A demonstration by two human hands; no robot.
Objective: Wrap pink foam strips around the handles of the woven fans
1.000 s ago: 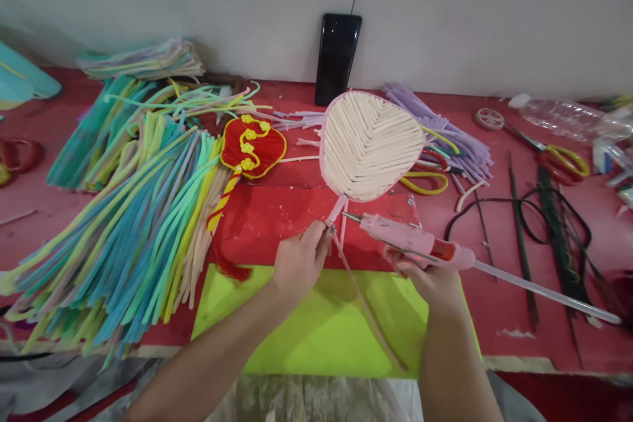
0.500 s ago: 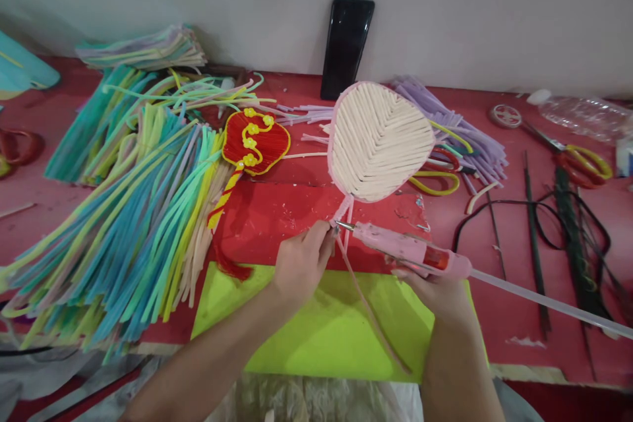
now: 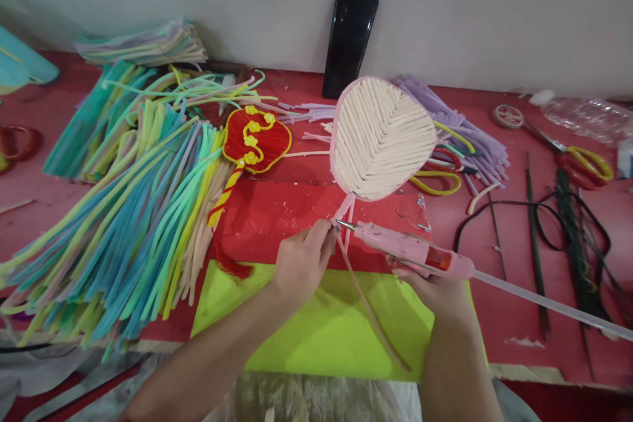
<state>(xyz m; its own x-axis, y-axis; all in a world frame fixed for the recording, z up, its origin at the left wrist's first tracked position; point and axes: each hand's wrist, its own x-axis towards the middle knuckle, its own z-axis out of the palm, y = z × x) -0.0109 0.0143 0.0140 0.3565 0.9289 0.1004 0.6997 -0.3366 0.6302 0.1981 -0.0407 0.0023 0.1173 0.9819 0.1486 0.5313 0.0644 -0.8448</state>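
A cream woven fan (image 3: 383,138) with a pink rim lies on the red table (image 3: 277,211). My left hand (image 3: 301,260) pinches its pink handle strands (image 3: 343,211) just below the fan. A long pink strip (image 3: 368,306) trails from there over the lime green sheet (image 3: 316,330). My right hand (image 3: 438,293) grips a pink glue gun (image 3: 413,250), its metal tip touching the handle strands beside my left fingers. A clear glue stick (image 3: 554,306) juts from the gun's back to the right.
A big heap of coloured strips (image 3: 123,211) fills the left. A small red and yellow fan (image 3: 254,142) lies beside it. A black phone (image 3: 349,46) leans on the wall. Purple strips (image 3: 459,125), scissors (image 3: 583,161), black wires (image 3: 544,217) and a plastic bottle (image 3: 583,115) sit at the right.
The glue gun's tip has moved left and reached the fan's handle strands next to my left fingers. My left hand keeps its pinch. The view has shifted slightly.
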